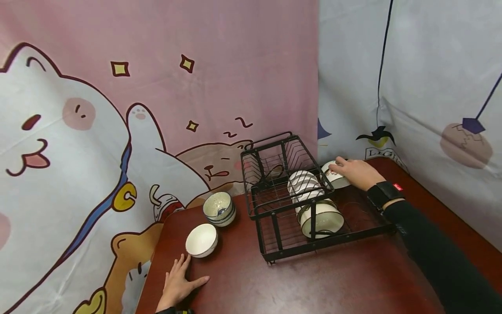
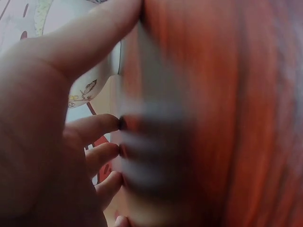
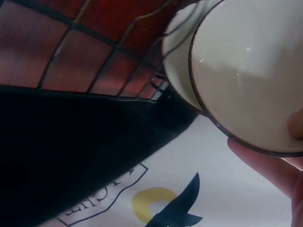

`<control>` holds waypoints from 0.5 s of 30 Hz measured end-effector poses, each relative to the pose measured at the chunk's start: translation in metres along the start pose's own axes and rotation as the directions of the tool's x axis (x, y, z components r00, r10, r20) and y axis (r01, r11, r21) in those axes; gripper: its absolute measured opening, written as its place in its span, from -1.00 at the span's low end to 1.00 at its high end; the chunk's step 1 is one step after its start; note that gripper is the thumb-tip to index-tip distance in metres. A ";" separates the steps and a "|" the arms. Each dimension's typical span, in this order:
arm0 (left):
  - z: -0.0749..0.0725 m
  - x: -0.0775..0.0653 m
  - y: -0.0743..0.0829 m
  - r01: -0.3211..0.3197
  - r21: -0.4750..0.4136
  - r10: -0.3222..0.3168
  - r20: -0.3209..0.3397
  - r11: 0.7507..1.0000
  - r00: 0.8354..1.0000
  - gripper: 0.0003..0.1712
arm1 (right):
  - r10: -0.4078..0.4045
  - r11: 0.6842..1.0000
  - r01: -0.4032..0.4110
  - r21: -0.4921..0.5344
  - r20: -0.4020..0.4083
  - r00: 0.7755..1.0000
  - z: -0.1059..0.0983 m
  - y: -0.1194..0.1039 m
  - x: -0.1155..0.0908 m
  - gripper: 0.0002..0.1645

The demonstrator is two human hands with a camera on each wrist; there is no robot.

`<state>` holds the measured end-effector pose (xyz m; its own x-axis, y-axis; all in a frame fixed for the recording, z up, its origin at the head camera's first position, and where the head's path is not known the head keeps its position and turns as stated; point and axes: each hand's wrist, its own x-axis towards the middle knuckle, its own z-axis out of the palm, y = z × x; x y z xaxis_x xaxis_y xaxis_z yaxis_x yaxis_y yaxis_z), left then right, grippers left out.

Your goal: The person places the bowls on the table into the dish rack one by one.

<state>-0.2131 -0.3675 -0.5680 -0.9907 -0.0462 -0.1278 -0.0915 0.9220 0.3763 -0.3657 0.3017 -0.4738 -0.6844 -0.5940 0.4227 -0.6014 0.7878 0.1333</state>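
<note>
Cloth (image 1: 59, 131) printed with cartoon animals hung at the far left, behind the table (image 1: 243, 270). In front of it, the left hand (image 1: 178, 279) rested on the wood, thumb and fingers spread, holding nothing, just beside a white bowl (image 1: 201, 240) that stood upright; past that bowl was a small stack of patterned bowls (image 1: 219, 210). Further right stood the black two-tier wire rack (image 1: 288, 251), with white dishes (image 1: 303, 187) in a row inside and a larger bowl (image 1: 322, 216) tipped on its side at the near end. Against the rack's far right side, the right hand (image 1: 358, 172) pinched the rim of a tilted bowl (image 3: 246, 71), thumb inside and fingers outside, with another bowl (image 3: 177, 59) close behind its rim. The step in hand seemed to be moving that bowl at the rack, though whether in or out I could not tell. Either way, the next move called for a steady pinch and a rim kept clear of its neighbour and the wires.
</note>
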 end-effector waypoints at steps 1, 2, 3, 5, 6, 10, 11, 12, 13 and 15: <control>0.001 0.000 0.000 0.005 0.005 -0.005 0.005 1.000 1.000 0.47 | -0.001 1.000 0.001 -0.010 0.009 1.000 0.003 0.000 0.000 -0.35; 0.002 0.000 0.000 0.008 0.003 -0.008 0.008 1.000 1.000 0.45 | 0.002 1.000 -0.002 -0.018 0.017 1.000 0.005 0.001 -0.001 -0.34; 0.002 0.000 -0.001 0.008 0.001 -0.008 0.009 1.000 1.000 0.44 | 0.006 1.000 -0.005 -0.024 0.021 1.000 0.008 0.001 -0.001 -0.34; 0.003 0.000 -0.001 0.007 -0.001 -0.007 0.009 1.000 1.000 0.43 | 0.013 0.999 -0.013 -0.032 0.020 1.000 0.011 0.001 -0.003 -0.30; 0.003 -0.001 -0.002 0.007 -0.001 -0.007 0.010 1.000 1.000 0.42 | 0.017 0.999 -0.016 -0.036 0.013 1.000 0.013 0.001 -0.003 -0.28; 0.003 -0.001 -0.003 0.005 0.006 -0.005 0.018 1.000 1.000 0.42 | 0.011 0.997 -0.013 -0.073 -0.026 1.000 0.018 0.001 -0.006 -0.21; 0.003 -0.001 -0.004 0.005 0.003 -0.005 0.018 1.000 1.000 0.43 | 0.008 0.996 -0.011 -0.087 -0.039 0.999 0.019 0.001 -0.006 -0.20; 0.003 -0.001 -0.003 0.004 -0.002 -0.004 0.015 1.000 1.000 0.44 | 0.003 0.995 -0.008 -0.097 -0.048 0.999 0.020 0.001 -0.006 -0.19; 0.003 -0.002 -0.003 0.000 -0.008 0.000 0.009 1.000 1.000 0.44 | -0.001 0.994 -0.005 -0.109 -0.055 0.998 0.021 0.001 -0.007 -0.18; 0.005 -0.002 -0.005 -0.010 -0.034 0.010 -0.005 0.999 1.000 0.46 | -0.004 0.992 -0.004 -0.125 -0.062 0.998 0.023 0.001 -0.009 -0.14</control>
<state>-0.2104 -0.3706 -0.5744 -0.9921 -0.0387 -0.1194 -0.0847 0.9088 0.4086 -0.3693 0.3044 -0.4982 -0.6549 -0.5861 0.4772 -0.5426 0.8041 0.2430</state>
